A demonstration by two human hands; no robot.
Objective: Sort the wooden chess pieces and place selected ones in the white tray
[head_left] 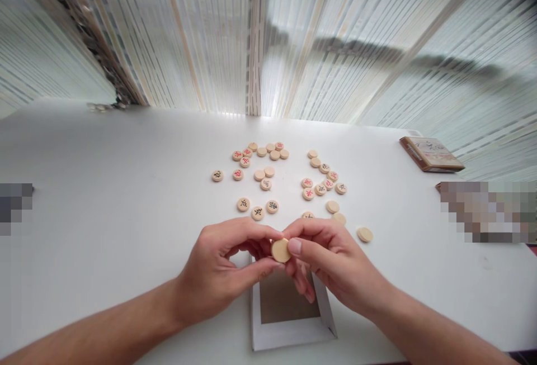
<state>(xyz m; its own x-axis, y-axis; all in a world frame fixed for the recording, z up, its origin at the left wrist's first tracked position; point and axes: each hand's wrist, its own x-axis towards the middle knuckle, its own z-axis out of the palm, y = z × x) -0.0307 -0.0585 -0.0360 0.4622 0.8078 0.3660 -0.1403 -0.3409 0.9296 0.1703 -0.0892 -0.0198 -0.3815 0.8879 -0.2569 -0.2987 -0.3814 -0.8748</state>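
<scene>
Over the white rectangular cardboard box (293,332), left hand (220,267): pinching a pale round wooden disc (280,251).
Disc: sitting between both hands; probably handling light and stiff, its rim offering the best hold.
Right hand (335,256): clamping the disc's right edge.

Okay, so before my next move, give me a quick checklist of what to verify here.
1. Xiangqi piece held securely: ok, it appears pinched between the left hand and right hand.
2. Held piece's marking known: cannot tell, the side in view is blank and the other is hidden.
3. Shallow tray uncovered: ok, its brown floor shows below the hands.
4. Tray free of pieces: cannot tell, the hands hide its far part.
5. Loose pieces all character side up: not ok, several show blank tops.
6. Printed box apart from the hands: ok, far right.
</scene>
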